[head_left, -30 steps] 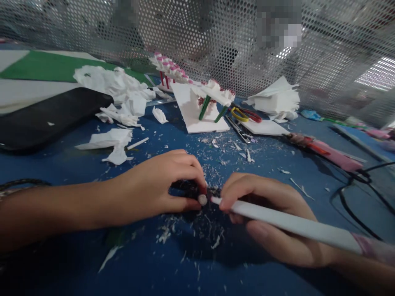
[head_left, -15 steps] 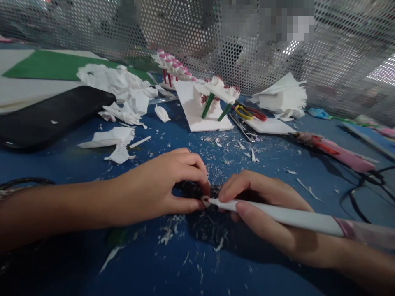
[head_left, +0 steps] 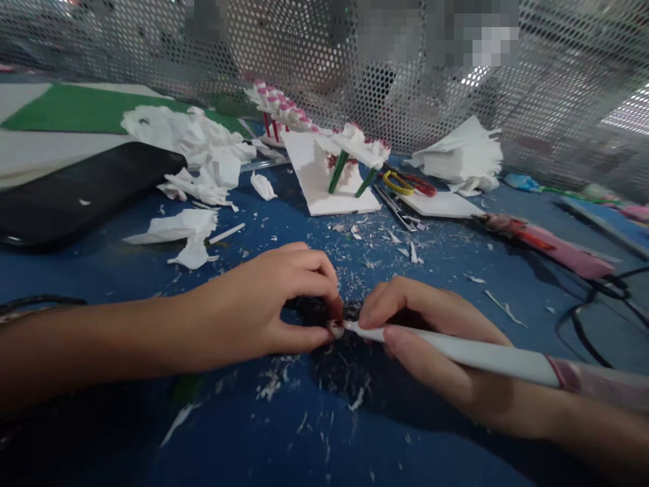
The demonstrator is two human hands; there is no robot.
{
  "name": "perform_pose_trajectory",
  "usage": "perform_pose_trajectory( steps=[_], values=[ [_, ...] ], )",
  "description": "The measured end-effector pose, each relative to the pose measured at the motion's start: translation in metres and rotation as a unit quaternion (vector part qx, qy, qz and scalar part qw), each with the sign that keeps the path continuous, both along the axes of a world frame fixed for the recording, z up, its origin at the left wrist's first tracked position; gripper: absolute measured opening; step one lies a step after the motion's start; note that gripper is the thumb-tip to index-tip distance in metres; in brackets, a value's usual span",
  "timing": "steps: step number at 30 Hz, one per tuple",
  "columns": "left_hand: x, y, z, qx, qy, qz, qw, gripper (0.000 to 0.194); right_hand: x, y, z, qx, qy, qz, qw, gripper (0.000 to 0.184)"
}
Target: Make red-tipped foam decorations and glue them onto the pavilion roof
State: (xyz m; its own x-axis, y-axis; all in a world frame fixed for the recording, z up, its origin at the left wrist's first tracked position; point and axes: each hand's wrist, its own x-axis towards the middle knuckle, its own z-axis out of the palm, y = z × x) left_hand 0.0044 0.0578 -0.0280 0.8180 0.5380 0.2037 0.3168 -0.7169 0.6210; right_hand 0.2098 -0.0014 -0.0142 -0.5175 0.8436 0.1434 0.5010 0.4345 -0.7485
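Between the thumb and fingers of my left hand is a small, round whitish piece with a dark red mark, pinched close to the blue tabletop. My right hand grips a slim white pen-like tool, held much as one holds a pencil. The tool's narrow tip points left and is at the small piece; whether it touches cannot be made out. Dark shadow covers the surface beneath both hands, and white shavings lie around them.
Behind stand white flower-like pieces on green sticks over a white board. Yellow-and-red-handled pliers lie beside it. A black phone-like slab and crumpled tissues are left. A pink corded tool lies right, before a perforated metal screen.
The small round piece looks slightly turned between my left fingers, showing its dark mark differently. Both hands keep nearly the same place; the whole view has shifted a little.
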Motion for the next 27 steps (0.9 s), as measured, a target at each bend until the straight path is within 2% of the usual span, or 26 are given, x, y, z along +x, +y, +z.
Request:
perform_pose_trajectory(
  steps=[4,8,13,18,23,27],
  values=[
    [-0.0002,-0.0004,0.0000,-0.004,-0.005,-0.003,1.000,0.007,0.0012,0.0006,-0.0008,0.008,0.019,0.003,1.000,0.010],
    [-0.0003,-0.0004,-0.0007,-0.003,-0.014,-0.002,1.000,0.005,0.0009,0.0006,0.0018,0.000,-0.013,0.015,1.000,0.007],
    [-0.0008,0.0000,-0.0019,-0.003,-0.009,-0.003,1.000,0.005,0.0009,-0.0010,0.0012,0.021,0.005,-0.001,1.000,0.010],
    [-0.0005,0.0002,-0.0024,0.003,-0.011,-0.006,1.000,0.006,0.0012,0.0008,0.0009,0.013,-0.018,0.021,1.000,0.008],
    [0.0003,0.0000,-0.0022,0.010,-0.014,-0.007,1.000,0.008,0.0000,0.0003,0.0024,0.017,0.010,0.003,1.000,0.009],
    [0.0005,0.0004,-0.0025,0.011,-0.013,-0.004,1.000,0.005,-0.0003,-0.0008,0.0025,0.016,-0.010,0.007,1.000,0.008]
  ],
)
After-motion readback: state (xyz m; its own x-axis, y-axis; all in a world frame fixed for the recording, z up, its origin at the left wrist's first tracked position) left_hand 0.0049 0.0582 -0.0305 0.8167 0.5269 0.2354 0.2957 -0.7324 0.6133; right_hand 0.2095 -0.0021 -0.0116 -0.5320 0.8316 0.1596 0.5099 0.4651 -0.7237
